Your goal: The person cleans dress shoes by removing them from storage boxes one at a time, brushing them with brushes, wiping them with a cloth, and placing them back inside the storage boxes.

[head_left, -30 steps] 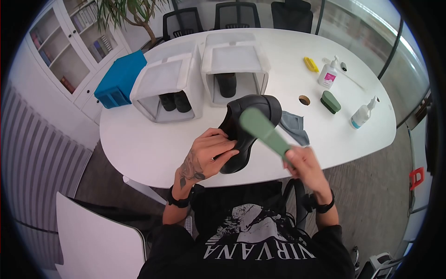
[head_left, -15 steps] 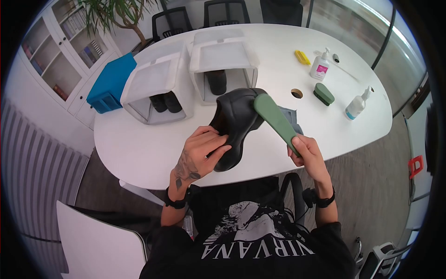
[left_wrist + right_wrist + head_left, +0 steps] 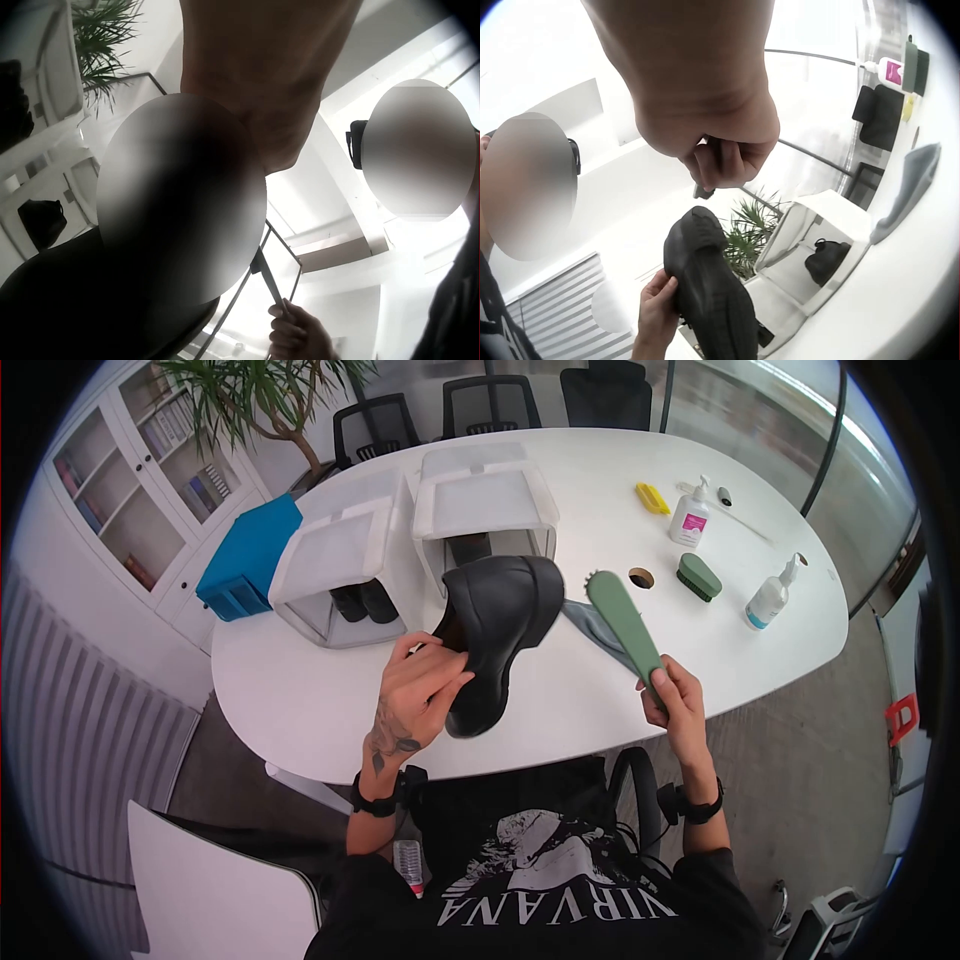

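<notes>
In the head view my left hand (image 3: 412, 695) grips a black leather shoe (image 3: 505, 605) at the edge of its opening, holding it raised over the table with its sole turned to the right. The right wrist view shows the dark sole (image 3: 712, 292) of that shoe. My right hand (image 3: 680, 700) holds a green brush (image 3: 626, 622) by its handle, fingers wrapped round it and thumb along the top. Short bristles show at the brush's far end, which stands to the right of the shoe with a gap between them.
A grey cloth (image 3: 592, 628) lies behind the brush. Farther right are a green block brush (image 3: 700, 576), two pump bottles, one a white bottle (image 3: 689, 518), and a yellow item (image 3: 652, 498). At the back left stand two white boxes with dark shoes inside, and a blue box (image 3: 250, 555).
The green brush has moved right, from over the shoe and then overlapping its upper end, to apart from it. The shoe has turned slightly in my left hand.
</notes>
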A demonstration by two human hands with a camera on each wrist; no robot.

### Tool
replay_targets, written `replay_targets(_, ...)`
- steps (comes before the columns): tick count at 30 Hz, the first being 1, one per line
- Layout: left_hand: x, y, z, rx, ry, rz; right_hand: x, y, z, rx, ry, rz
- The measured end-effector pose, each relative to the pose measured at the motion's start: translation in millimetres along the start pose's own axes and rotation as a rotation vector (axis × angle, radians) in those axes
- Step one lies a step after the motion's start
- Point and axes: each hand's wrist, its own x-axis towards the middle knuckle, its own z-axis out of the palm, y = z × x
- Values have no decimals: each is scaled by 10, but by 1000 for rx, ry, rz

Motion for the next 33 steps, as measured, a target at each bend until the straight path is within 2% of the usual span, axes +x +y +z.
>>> replay_targets(2,94,81,-73,93,26,217,-13,-65,55,22,13,-34)
replay_targets(3,116,104,-94,106,-7,248,-24,-74,75,39,21,-69)
replay_targets(6,34,51,-58,218,-122,291,-90,1,134,26,-5,-75)
replay_targets(8,-143,-97,56,220,-155,268,-126,76,161,12,-26,-18)
replay_targets(10,-290,-213,168,136,-291,240,-147,199,208,-18,-65,216)
replay_targets(14,-609,-126,225,276,-431,242,-220,442,211,-151,-135,310)
replay_targets(18,-778,-47,48,288,-401,102,-247,546,268,-120,-149,339)
replay_targets(20,-845,114,143,247,-366,39,-221,583,334,-131,-167,336)
replay_targets(22,-832,357,212,57,-364,-40,-189,591,394,-149,-184,335)
replay_targets(24,-874,531,371,87,-346,-41,-141,592,445,-206,-217,336)
replay_targets(27,-883,666,680,263,-256,-157,-74,731,461,-131,-207,349)
replay_targets(31,-833,558,762,189,-239,-142,-33,625,419,-102,-170,381)
replay_targets(33,-715,452,633,180,-72,-87,-52,520,374,-61,-105,364)
